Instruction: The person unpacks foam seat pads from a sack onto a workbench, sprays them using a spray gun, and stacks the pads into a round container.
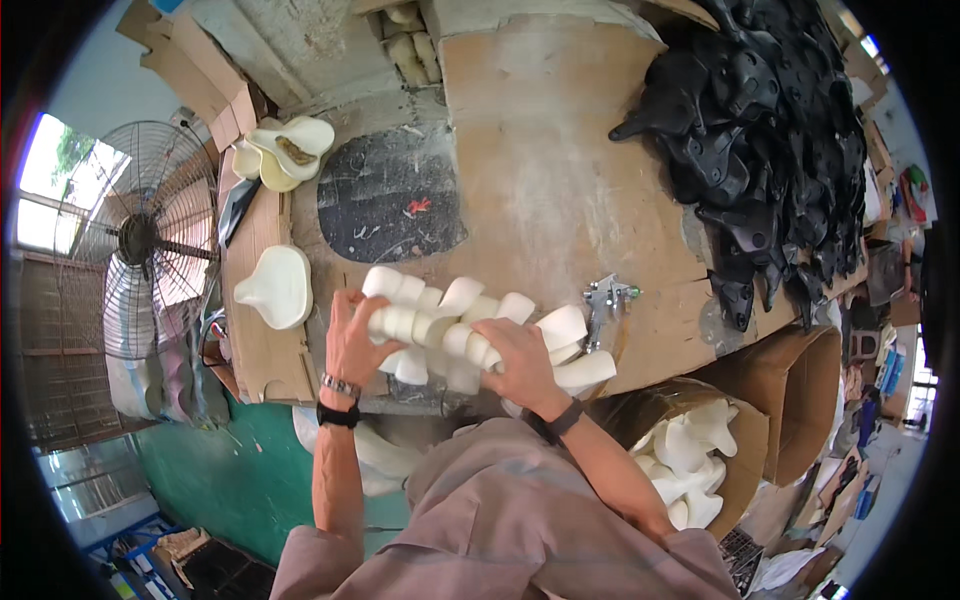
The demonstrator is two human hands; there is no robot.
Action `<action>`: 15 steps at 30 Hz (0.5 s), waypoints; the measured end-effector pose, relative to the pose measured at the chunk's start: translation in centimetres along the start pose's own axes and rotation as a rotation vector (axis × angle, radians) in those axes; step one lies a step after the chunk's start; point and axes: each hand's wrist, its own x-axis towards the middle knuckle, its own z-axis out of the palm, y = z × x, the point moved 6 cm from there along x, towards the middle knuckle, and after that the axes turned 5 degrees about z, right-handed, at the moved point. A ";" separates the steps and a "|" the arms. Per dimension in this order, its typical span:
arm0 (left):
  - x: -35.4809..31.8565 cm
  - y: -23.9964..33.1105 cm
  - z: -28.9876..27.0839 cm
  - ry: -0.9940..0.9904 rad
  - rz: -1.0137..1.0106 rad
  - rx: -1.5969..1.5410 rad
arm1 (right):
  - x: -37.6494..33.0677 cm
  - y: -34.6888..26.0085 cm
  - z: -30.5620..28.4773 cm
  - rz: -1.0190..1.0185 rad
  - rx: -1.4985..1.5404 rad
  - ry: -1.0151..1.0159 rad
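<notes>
A row of white moulded pieces [470, 330], stacked side by side like a nested bundle, is held across the near edge of the table [560, 170], just in front of the body. The left hand [352, 340] is closed around the left end of the row, its grip wrapped over the outermost pieces with the fingers [372, 318] curled on top. The right hand [520, 362] is pressed onto the right half of the row, its grip shut over several pieces from above.

The pieces are judged to be light and fairly stiff, probably foam or thin plastic, with smooth rounded faces that could slide against one another. Because nothing binds them, the row would be expected to buckle or fan out if it were gripped at the middle only; it is best taken at both ends and squeezed inward, as is seen here.

A metal spray gun [606, 300] lies on the table just right of the row. A heap of black moulded parts [770, 130] is piled at the far right of the table, and a dark oval patch [390, 195] is seen behind the row. More white pieces lie in a cardboard box [745, 440] to the lower right, single ones rest on a cardboard shelf [262, 340] at the left, and a large fan [140, 240] stands beyond it
</notes>
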 end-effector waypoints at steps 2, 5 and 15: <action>-0.1 0.7 -0.5 0.033 0.038 0.048 | 0.0 0.3 0.0 0.007 0.018 -0.020; 0.4 0.7 -0.4 0.047 0.045 0.020 | 0.3 0.1 -0.2 -0.014 0.040 -0.015; 8.5 3.3 1.6 -0.121 0.288 -0.169 | 2.1 1.0 -1.4 0.079 0.050 0.088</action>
